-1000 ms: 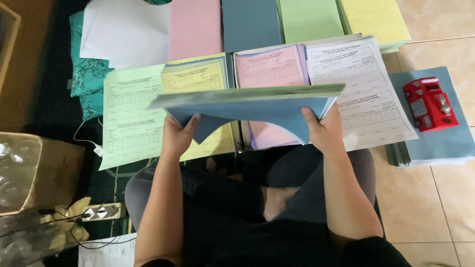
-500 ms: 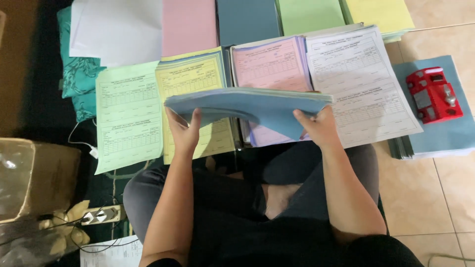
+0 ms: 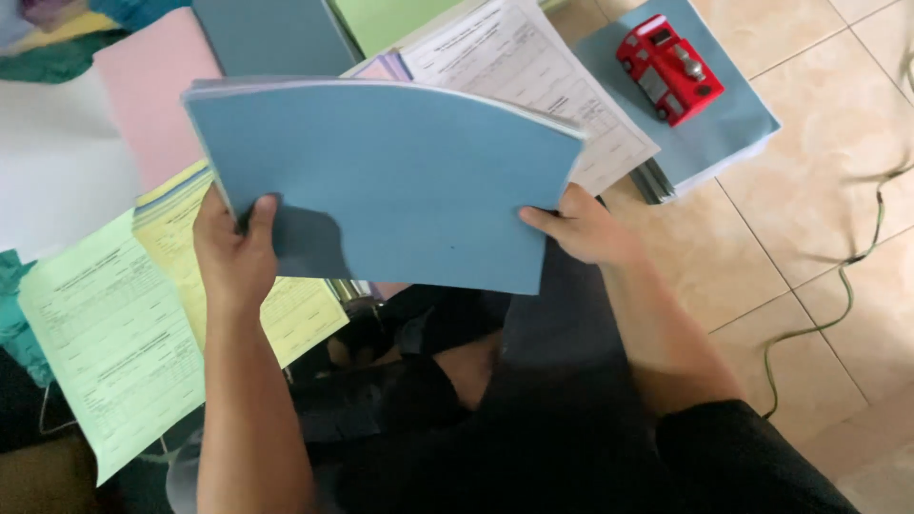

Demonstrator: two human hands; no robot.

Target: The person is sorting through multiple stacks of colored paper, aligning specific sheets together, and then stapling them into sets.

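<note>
Both hands are closed on 1 thick blue stack (image 3: pixel 400 181), held up off the floor in front of the torso. Left hand (image 3: pixel 233 257) pinches the lower left corner, thumb on the top face, fingers hidden under. Right hand (image 3: pixel 586 228) clamps the lower right edge, thumb on top, fingers underneath too. The stack's long axis runs left-right between the hands, the top face is tilted toward the camera and the far edge bows in an arc, so it is flexing rather than flat. The hands sit about equally near and share the load; neither has a free finger. Directly beyond and below the stack lie the sorted papers on the floor: green form (image 3: pixel 105 333) far left, yellow form (image 3: pixel 181 238) beside it and partly under the left wrist, pink sheet (image 3: pixel 152 105) and grey sheet (image 3: pixel 271 33) further out, white printed form (image 3: pixel 543 86) showing past the stack's right end. To the right, well apart from the right hand, a red stapler (image 3: pixel 666 69) sits on a blue-grey pile (image 3: pixel 724 124). There is no bench: the surface is tan tiled floor (image 3: pixel 809 219), with the person seated cross-legged in dark clothes. A green cable (image 3: pixel 838 286) trails over the tiles on the right, clear of the papers. Left side is crowded with sheets; right side has open tile.
</note>
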